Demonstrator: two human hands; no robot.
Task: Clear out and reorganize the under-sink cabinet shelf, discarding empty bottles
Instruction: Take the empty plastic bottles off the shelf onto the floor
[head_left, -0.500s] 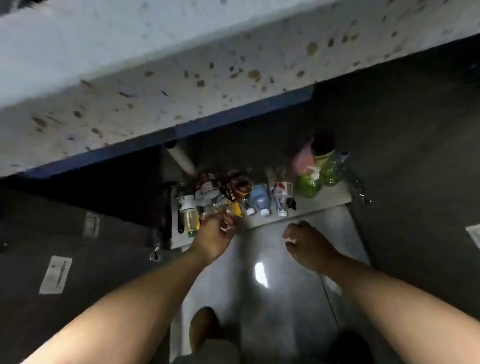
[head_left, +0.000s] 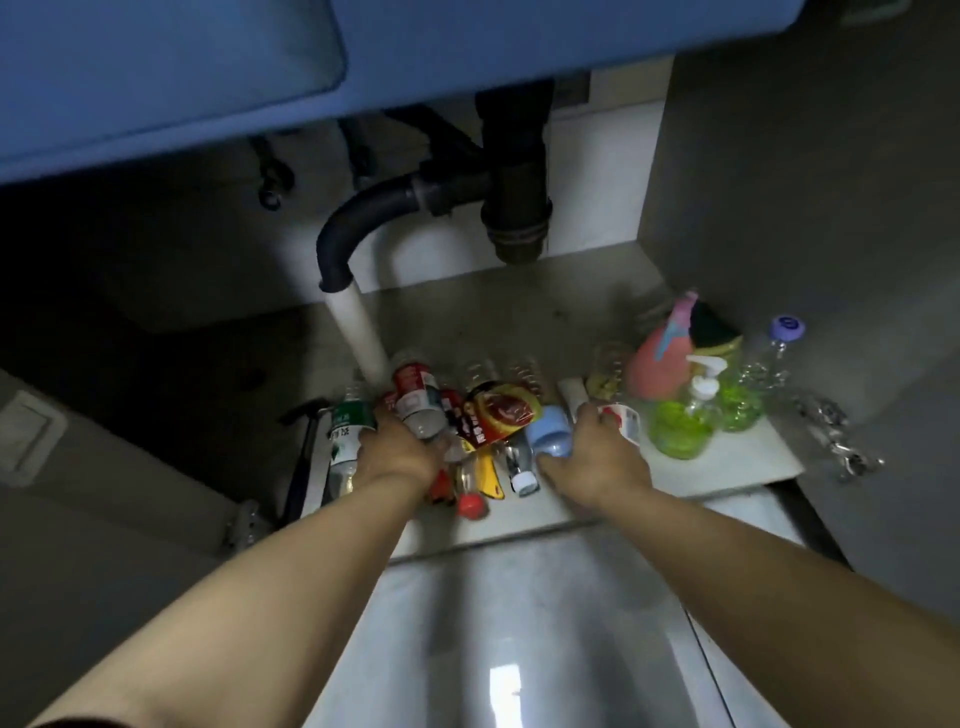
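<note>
Several plastic bottles lie heaped on the pale cabinet shelf (head_left: 727, 467) under the sink. My left hand (head_left: 397, 452) reaches into the heap and grips a clear bottle with a red label (head_left: 415, 397). Left of it lies a green-labelled bottle (head_left: 349, 431). My right hand (head_left: 592, 457) curls round a bottle with a red and white label (head_left: 626, 418), right beside a light blue bottle (head_left: 550, 434). A dark red and yellow pouch (head_left: 496, 415) sits between my hands, with a red cap (head_left: 470, 505) at the front.
A black drain pipe (head_left: 363, 218) and white pipe (head_left: 358, 332) come down behind the heap. Green soap pump bottles (head_left: 680, 423), a pink object (head_left: 657, 364) and a purple-capped bottle (head_left: 784, 338) stand at the right. The glossy floor (head_left: 519, 649) lies in front.
The view dropped under the counter and closer to the shelf. Both hands moved forward from the shelf's front edge into the bottles, and each now grips one.
</note>
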